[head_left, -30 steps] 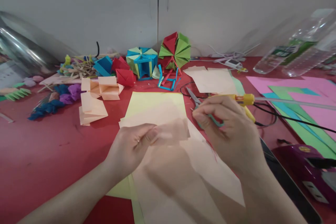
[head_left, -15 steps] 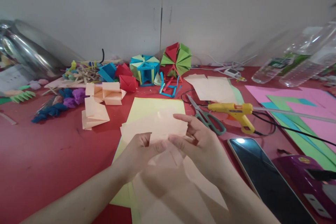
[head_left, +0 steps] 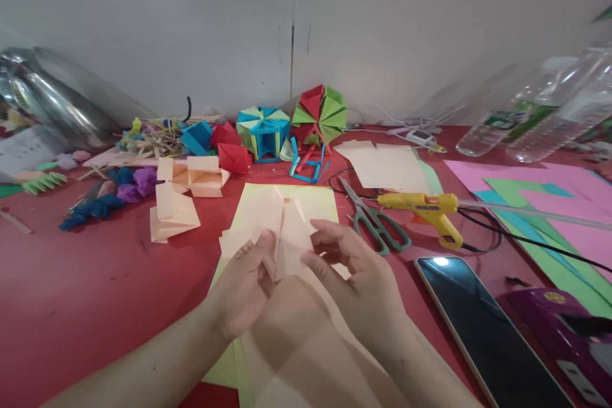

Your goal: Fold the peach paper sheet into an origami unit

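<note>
A folded peach paper [head_left: 292, 239] stands partly opened above a stack of peach and yellow sheets [head_left: 313, 338]. My left hand [head_left: 248, 280] pinches its left flap between thumb and fingers. Curled around the paper's right edge is my right hand [head_left: 356, 271], its thumb and fingers apart; whether it touches the edge is hard to tell. Other folded peach pieces [head_left: 174, 211] lie to the left, near red and blue folded paper [head_left: 234, 158].
Green-handled scissors [head_left: 377, 223], a yellow glue gun [head_left: 425, 204] and a phone [head_left: 488, 331] lie right of my hands. Farther right are coloured sheets [head_left: 574, 204] and a purple tool [head_left: 554, 319]. Paper wheels [head_left: 321, 115] stand by the wall; bottles [head_left: 535, 115] lean at the back right.
The folded paper has turned from lying sideways to upright, and its flaps have spread apart. My left thumb now points up along it, and my right fingers have loosened from it.
</note>
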A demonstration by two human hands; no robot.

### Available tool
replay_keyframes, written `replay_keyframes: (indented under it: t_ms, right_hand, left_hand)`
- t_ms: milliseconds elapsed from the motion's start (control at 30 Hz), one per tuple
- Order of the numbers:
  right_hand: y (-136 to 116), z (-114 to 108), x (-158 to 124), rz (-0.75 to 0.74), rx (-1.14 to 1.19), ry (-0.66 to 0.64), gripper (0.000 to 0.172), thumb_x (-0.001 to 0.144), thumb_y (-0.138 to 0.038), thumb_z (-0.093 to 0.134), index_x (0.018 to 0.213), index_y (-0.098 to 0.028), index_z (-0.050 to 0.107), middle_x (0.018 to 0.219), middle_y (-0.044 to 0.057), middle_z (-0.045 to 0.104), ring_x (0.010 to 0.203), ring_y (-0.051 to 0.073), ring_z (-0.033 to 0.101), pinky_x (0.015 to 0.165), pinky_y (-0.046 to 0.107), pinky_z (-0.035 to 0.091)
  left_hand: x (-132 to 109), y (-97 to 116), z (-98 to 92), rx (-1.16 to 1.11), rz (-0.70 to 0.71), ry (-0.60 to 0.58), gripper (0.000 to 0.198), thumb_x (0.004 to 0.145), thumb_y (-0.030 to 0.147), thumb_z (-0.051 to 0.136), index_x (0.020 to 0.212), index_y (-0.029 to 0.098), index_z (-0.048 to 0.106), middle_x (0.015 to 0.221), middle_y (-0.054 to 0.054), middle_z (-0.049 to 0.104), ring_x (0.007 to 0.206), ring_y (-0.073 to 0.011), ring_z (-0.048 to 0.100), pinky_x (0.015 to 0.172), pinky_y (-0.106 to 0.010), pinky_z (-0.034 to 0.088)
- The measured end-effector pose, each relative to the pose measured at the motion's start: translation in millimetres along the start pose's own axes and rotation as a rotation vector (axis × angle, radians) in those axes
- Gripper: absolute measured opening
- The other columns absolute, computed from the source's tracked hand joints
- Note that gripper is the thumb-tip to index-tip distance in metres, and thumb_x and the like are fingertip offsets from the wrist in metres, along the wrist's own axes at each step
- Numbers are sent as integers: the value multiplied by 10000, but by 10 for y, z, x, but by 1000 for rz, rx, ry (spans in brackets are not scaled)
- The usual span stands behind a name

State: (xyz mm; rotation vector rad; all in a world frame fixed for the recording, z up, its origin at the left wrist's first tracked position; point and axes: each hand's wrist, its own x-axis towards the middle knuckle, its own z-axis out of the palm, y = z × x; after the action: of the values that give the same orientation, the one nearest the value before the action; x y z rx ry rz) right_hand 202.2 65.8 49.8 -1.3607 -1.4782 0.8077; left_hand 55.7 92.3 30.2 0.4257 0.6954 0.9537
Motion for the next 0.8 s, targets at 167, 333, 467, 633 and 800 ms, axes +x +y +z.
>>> replay_keyframes:
  t_ms: [167,333,467,633,800]
  right_hand:
    - [6,12,-25,24,65,-89,239,827,-306,548,1041,-231,625,920,43,677,780,150,635,654,255,508]
    - [10,23,-10,199,87,-155,222,746,-400,634,873,-218,648,727,-6,655,664,134,605,597,239,467]
    - [-4,10,10,268,78,-193,258,782,-398,589,629,-191,607,567,-26,580,537,104,539,515,215,410]
    - [1,-61,60,330,207,-191,296,767,-403,604,578,-175,615,521,-13,578,482,92,517,501,215,425]
    - [43,-60,67,338,173,-241,281,755,-419,614,615,-176,619,568,-11,601,519,97,545,529,220,435]
  left_hand:
    - [52,33,-54,18,88,68,199,862,370,523,838,203,627,723,19,668,652,-97,620,619,-192,484]
    - [52,-24,-76,120,183,127,285,804,422,586,647,188,545,529,51,561,542,-99,567,579,-208,461]
    - [14,-19,-30,65,163,10,320,801,388,603,579,184,495,513,64,547,522,-86,546,574,-207,440]
    - [4,83,-26,185,24,-183,186,808,309,598,683,172,583,627,16,635,576,-129,602,602,-259,446]
    - [7,78,-30,155,37,-134,245,796,288,617,591,171,549,531,39,599,540,-113,590,588,-243,447]
